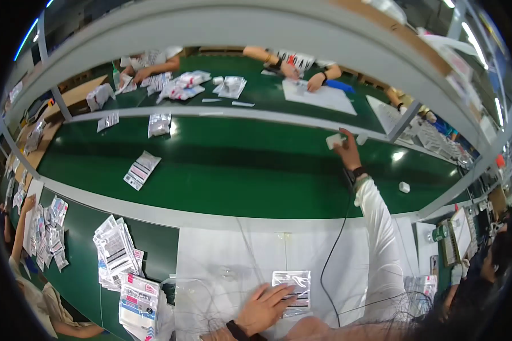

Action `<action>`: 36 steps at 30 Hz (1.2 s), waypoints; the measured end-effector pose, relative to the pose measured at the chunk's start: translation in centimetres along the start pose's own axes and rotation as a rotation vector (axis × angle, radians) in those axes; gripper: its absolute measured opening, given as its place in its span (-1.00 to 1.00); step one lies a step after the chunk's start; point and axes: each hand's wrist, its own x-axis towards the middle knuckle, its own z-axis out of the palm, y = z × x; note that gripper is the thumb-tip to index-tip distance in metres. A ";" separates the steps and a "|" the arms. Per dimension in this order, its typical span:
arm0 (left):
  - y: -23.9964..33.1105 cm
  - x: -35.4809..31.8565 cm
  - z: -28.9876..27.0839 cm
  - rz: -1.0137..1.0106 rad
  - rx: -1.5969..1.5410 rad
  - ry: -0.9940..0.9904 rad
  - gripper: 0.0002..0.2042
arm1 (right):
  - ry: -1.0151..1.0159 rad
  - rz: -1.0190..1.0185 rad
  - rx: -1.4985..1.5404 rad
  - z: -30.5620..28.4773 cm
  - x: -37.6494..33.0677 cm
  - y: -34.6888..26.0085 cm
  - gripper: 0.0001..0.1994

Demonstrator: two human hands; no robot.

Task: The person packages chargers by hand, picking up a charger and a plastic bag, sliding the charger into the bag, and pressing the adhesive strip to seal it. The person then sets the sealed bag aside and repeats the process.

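Observation:
My left hand (265,307) lies with its fingers stretched out over the edge of a silver printed packet (299,282) on the white work surface (210,250). Far out over the green belt (256,170), my right hand (349,152) has its thumb and fingers closed around a small white block (334,141). Just right of those fingers is another small white piece (362,138). A black cable (326,267) curves across the white surface beside my right sleeve.
Left of the white surface lie a pile of silver packets (117,247) and a stack of printed pouches (137,304). The belt carries a silver packet (142,170) and a white block (404,187). A frame rail (239,115) crosses beyond. Co-workers' hands (316,83) work across the belt.

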 end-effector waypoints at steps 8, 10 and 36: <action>-0.9 -0.5 0.6 0.062 0.145 -0.028 -0.58 | -0.350 -0.301 0.127 -0.5 -17.7 -19.9 -0.50; -1.1 -0.3 0.6 0.051 0.171 0.037 -0.61 | -0.377 -0.286 0.064 -1.0 -22.3 -23.5 -0.53; -1.6 3.7 0.9 -0.032 -0.142 0.198 -0.78 | -0.352 -0.210 -0.263 3.8 -41.6 -20.3 -0.64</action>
